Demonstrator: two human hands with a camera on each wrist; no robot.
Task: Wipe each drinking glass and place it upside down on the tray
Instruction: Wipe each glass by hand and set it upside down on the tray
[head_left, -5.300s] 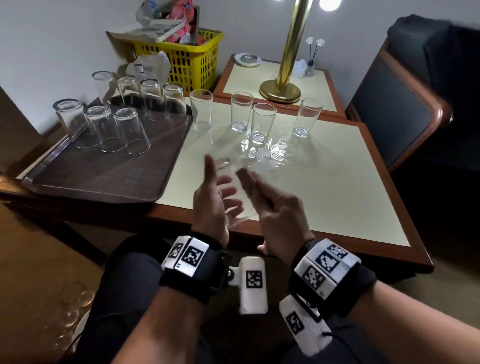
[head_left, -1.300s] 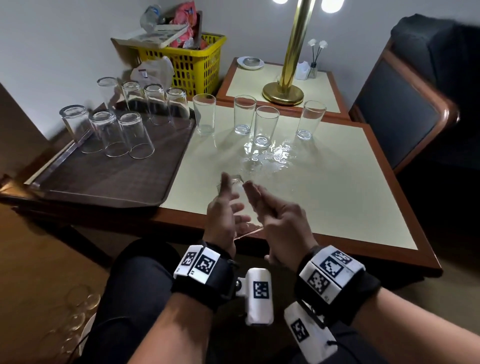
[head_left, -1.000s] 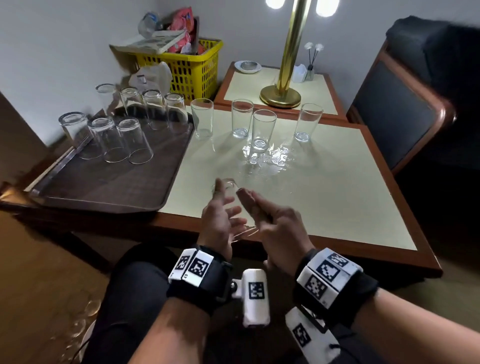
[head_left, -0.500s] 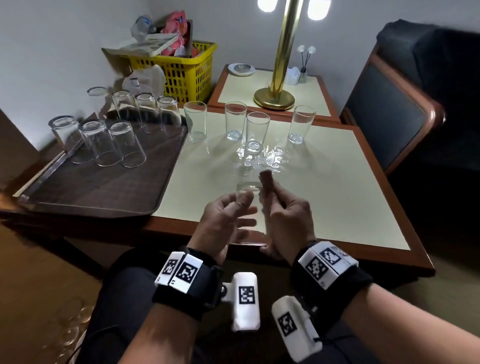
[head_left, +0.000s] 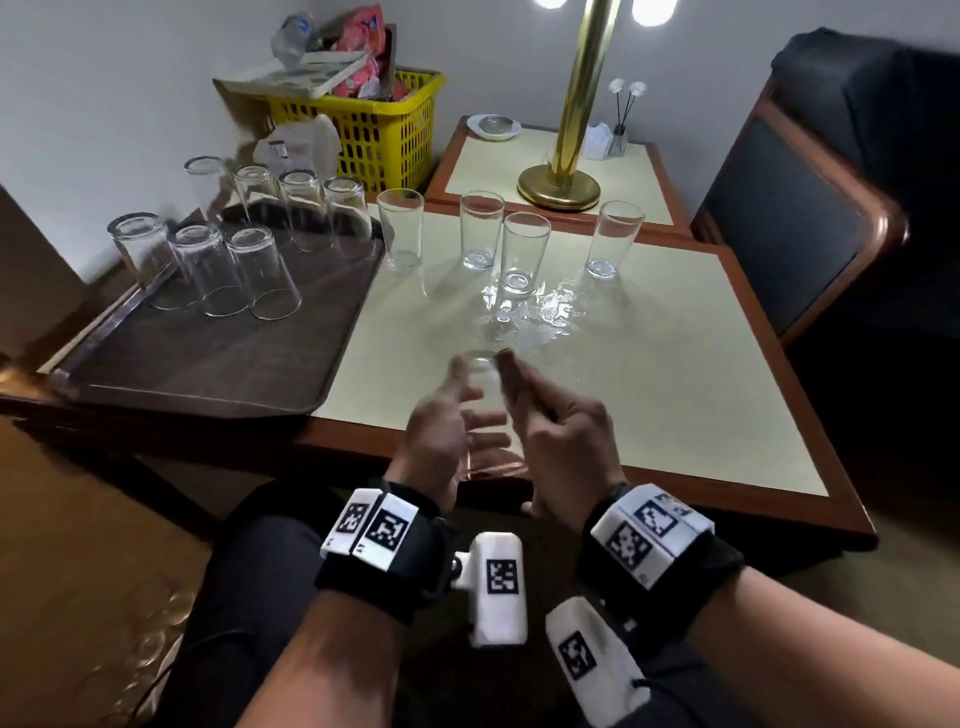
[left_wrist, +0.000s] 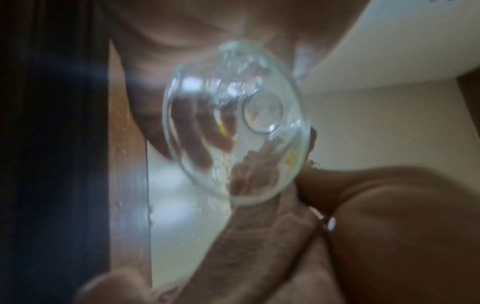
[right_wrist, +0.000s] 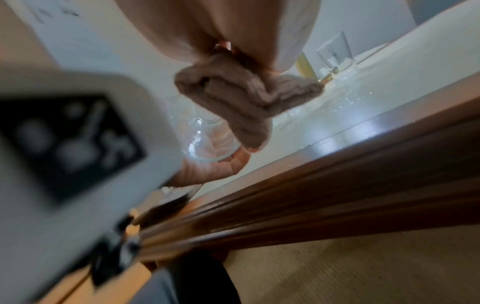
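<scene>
A cream tabletop (head_left: 649, 374) with a wooden edge carries a brown tray (head_left: 218, 364) at its left side and a patch of spilled water (head_left: 535, 317) near its middle. The drinking glass (head_left: 480, 410) is held above the near edge of the tabletop, base pointing away from the person, mouth toward them. The fingers (head_left: 485, 421) of the left hand (head_left: 441, 431) curl around its wall; the fingers (head_left: 511, 371) of the right hand (head_left: 561, 436) grip a brownish cloth (right_wrist: 233, 98) pressed against the glass near its base. Risk: droplets cling to the glass, so it may slip in the left hand's grasp and drop onto the tabletop edge or the floor. The wet patch could also re-wet the cloth. Both wrists are raised in front of the torso, palms facing each other. Seven inverted glasses (head_left: 260, 270) stand on the tray; four upright glasses (head_left: 524, 254) remain on the tabletop.
</scene>
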